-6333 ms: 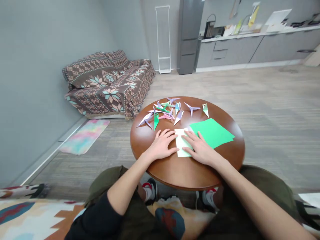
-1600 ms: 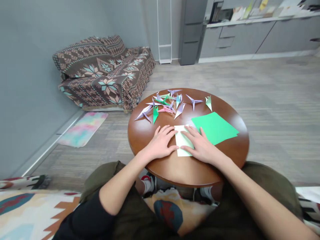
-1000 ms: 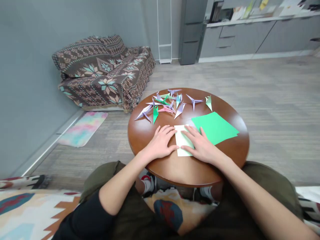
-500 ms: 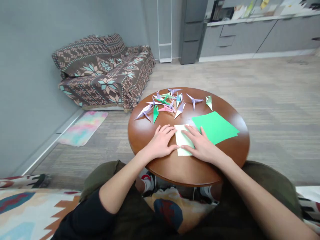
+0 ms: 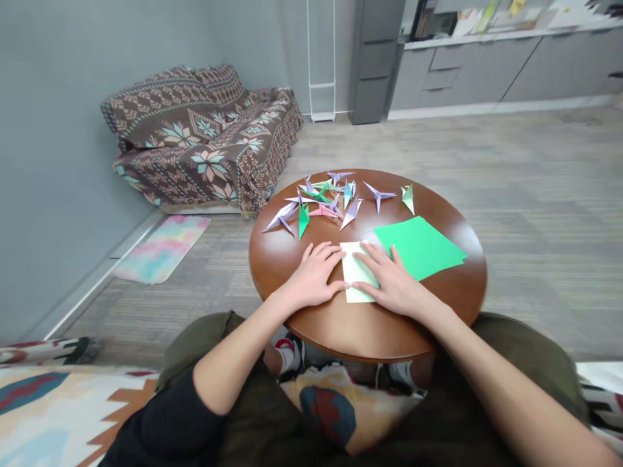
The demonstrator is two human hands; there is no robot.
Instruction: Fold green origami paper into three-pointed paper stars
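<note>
A folded pale green paper [image 5: 354, 273] lies on the round brown table [image 5: 341, 331] in front of me. My left hand [image 5: 313, 275] rests flat on the table, its fingertips touching the paper's left edge. My right hand [image 5: 393, 282] lies flat on the paper's right part, pressing it down. A stack of bright green paper sheets [image 5: 419, 246] sits just right of my right hand. Several folded paper cranes [image 5: 325, 200] in purple, green, pink and blue are scattered along the table's far side.
A sofa with a brown patterned cover [image 5: 204, 139] stands against the grey wall at the left. A pastel rug [image 5: 161, 257] lies on the floor beside it. Grey cabinets [image 5: 487, 71] and a white rack [image 5: 321, 61] line the far wall.
Both hands stay flat in the same spots on the paper and table. Since the oldest frame the view has tilted down slightly; nothing on the table has moved.
</note>
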